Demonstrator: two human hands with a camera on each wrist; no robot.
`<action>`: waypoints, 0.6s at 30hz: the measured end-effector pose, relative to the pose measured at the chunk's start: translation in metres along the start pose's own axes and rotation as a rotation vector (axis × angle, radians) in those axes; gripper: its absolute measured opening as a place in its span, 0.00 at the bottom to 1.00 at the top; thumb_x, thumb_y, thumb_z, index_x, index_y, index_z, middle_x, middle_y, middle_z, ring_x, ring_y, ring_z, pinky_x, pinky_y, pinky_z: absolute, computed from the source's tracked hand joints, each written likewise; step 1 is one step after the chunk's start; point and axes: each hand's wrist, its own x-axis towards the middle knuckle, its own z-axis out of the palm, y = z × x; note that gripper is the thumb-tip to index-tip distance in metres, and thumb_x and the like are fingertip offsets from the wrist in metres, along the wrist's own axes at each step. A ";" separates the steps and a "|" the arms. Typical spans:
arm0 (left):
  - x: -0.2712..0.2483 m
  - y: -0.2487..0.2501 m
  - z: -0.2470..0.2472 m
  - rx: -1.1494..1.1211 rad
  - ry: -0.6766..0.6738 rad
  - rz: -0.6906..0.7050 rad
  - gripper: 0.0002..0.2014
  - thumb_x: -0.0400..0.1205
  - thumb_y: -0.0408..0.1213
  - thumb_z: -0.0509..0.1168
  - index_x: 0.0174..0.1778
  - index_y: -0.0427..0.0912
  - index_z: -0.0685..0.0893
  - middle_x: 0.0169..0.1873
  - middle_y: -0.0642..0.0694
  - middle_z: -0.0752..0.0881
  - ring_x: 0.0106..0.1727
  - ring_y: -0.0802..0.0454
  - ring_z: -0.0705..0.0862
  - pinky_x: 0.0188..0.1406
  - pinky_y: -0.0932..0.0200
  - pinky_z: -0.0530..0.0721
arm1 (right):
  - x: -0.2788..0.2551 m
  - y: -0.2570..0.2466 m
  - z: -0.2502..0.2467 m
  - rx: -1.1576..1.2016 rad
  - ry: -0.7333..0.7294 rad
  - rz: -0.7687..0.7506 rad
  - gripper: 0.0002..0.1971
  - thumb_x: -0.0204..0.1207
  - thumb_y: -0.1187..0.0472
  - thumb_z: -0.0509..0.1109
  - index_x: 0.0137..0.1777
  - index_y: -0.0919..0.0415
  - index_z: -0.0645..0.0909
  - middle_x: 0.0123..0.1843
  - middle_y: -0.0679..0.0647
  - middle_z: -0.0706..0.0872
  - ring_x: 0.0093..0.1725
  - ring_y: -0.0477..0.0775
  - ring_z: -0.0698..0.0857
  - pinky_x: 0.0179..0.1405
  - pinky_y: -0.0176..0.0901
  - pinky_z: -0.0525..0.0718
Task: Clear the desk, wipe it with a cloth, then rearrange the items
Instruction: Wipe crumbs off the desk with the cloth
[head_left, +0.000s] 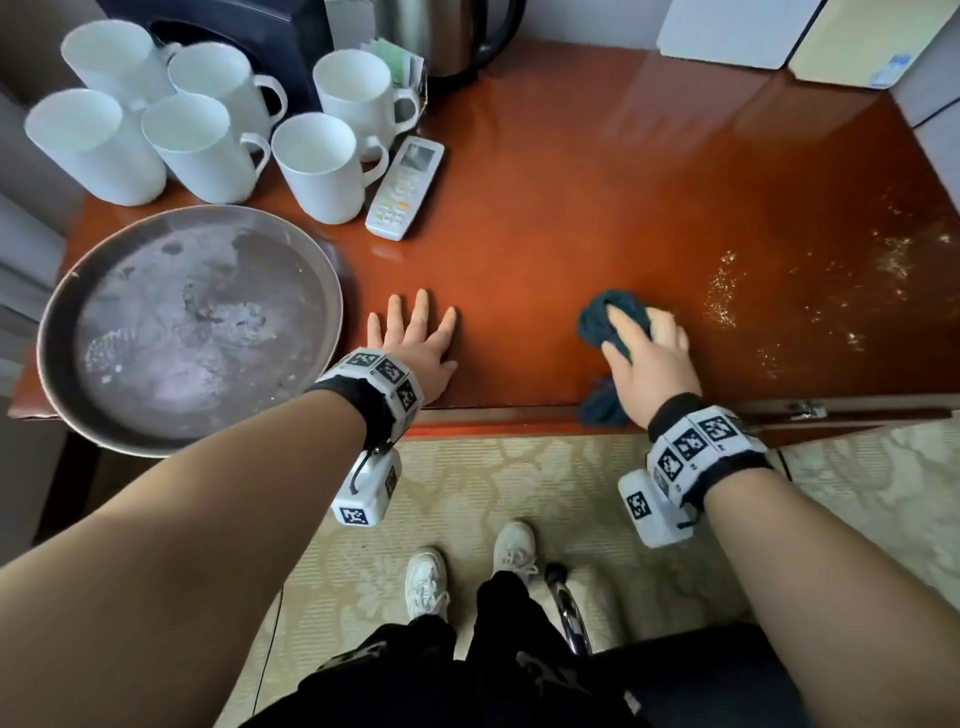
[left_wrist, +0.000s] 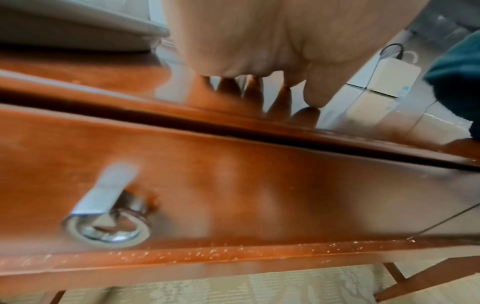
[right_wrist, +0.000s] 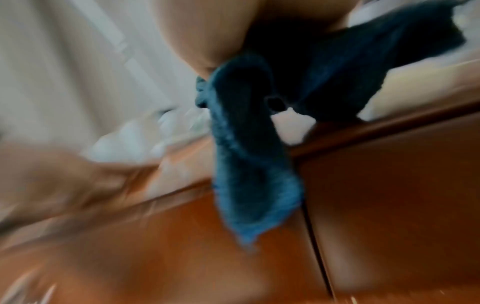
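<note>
Far left, six white mugs (head_left: 208, 130) cluster at the back corner of the glossy red-brown bench (head_left: 571, 182), all upright and packed close, with a dark box and a steel kettle (head_left: 441, 36) behind them. Near of the mugs, a round metal tray (head_left: 57, 322) hangs partly over the bench's near-left edge, its surface stained and bare. Just right of the mugs lies a white remote control (head_left: 405, 188), angled, almost touching the nearest mug.

Centre now: the left hand (head_left: 415, 343) lies flat on the bench at the near edge, palm down, fingers (head_left: 421, 306) spread and straight, holding nothing. The left wrist view shows the drawer front below with a round chrome pull (left_wrist: 106, 220).

Moving right, the right hand (head_left: 649, 353) presses down on a dark teal cloth (head_left: 602, 322) bunched on the bench, fingers curled over it, thumb alongside; one corner of the cloth droops over the near edge, clear in the blurred right wrist view (right_wrist: 254, 164). Further right, pale crumbs (head_left: 727, 291) speckle the bench. Far right at the back stand two white and cream boxes (head_left: 779, 31)
</note>
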 end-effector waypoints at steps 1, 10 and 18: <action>0.001 0.003 -0.001 -0.005 -0.002 -0.009 0.31 0.86 0.50 0.48 0.82 0.58 0.39 0.82 0.46 0.32 0.82 0.39 0.32 0.81 0.39 0.35 | 0.004 0.007 -0.009 0.069 0.061 0.080 0.23 0.84 0.56 0.56 0.79 0.52 0.64 0.79 0.59 0.62 0.76 0.64 0.60 0.74 0.53 0.65; 0.007 0.003 0.007 0.046 0.041 -0.003 0.30 0.86 0.54 0.43 0.82 0.59 0.36 0.82 0.46 0.31 0.82 0.40 0.31 0.80 0.36 0.34 | 0.007 -0.048 0.050 -0.229 -0.141 -0.074 0.24 0.84 0.45 0.49 0.80 0.39 0.57 0.83 0.56 0.53 0.81 0.64 0.52 0.76 0.60 0.55; 0.008 0.013 0.006 0.012 0.048 -0.029 0.30 0.87 0.50 0.46 0.83 0.54 0.39 0.82 0.42 0.32 0.82 0.39 0.32 0.80 0.35 0.35 | -0.026 0.009 0.030 -0.302 -0.180 -0.220 0.21 0.81 0.55 0.63 0.74 0.48 0.72 0.75 0.65 0.71 0.72 0.71 0.70 0.64 0.63 0.73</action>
